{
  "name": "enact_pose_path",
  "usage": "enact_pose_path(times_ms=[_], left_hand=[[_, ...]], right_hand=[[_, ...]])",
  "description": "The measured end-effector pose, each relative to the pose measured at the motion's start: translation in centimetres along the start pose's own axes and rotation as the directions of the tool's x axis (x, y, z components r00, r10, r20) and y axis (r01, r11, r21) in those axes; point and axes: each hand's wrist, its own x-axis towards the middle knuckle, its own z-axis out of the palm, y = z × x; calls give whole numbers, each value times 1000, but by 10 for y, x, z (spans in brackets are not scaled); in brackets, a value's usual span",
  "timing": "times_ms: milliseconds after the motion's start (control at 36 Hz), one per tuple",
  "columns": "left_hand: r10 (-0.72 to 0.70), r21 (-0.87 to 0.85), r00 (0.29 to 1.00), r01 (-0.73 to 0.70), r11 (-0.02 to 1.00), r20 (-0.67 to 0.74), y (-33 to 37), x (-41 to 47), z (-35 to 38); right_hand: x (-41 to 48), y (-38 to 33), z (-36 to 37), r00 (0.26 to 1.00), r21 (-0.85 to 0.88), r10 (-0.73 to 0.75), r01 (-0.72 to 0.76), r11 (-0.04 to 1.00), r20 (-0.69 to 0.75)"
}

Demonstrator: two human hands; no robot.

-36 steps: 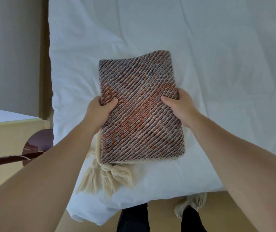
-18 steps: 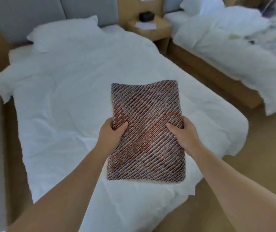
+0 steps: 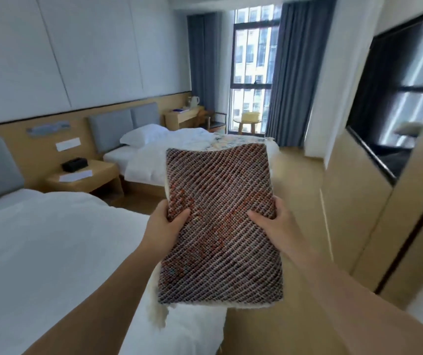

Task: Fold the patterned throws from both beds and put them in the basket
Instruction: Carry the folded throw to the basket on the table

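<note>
A folded throw (image 3: 220,221) with a brown, grey and orange diagonal weave is held flat in front of me, cream fringe hanging below its near left corner. My left hand (image 3: 165,224) grips its left edge, thumb on top. My right hand (image 3: 273,224) grips the right edge the same way. Behind the throw's top edge, a second patterned throw (image 3: 231,143) in pale colours lies spread on the foot of the far bed (image 3: 164,147). No basket is in view.
The near bed (image 3: 51,252) with white bedding fills the lower left. A wooden nightstand (image 3: 87,178) stands between the beds. A desk and chair, a small round table (image 3: 249,121) and curtained window are at the back. A dark glass partition (image 3: 395,119) lines the right; wooden floor runs between.
My view has swung up from the near bed to the room and the far bed. Both hands keep the same grip on the folded throw, now lifted off the bedding.
</note>
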Motion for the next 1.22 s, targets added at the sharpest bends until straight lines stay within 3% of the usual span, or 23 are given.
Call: enact_pose_path(times_ms=[167, 389, 1222], left_hand=[[88, -72, 991, -80, 994, 101, 45, 7, 88], [119, -102, 979, -104, 989, 165, 59, 18, 152], [147, -220, 902, -59, 974, 407, -16, 278, 230]], right_hand=[[-1, 19, -90, 992, -66, 4, -12, 998, -128], [9, 42, -145, 971, -165, -38, -2, 986, -235], [219, 90, -99, 897, -247, 8, -130, 960, -443]])
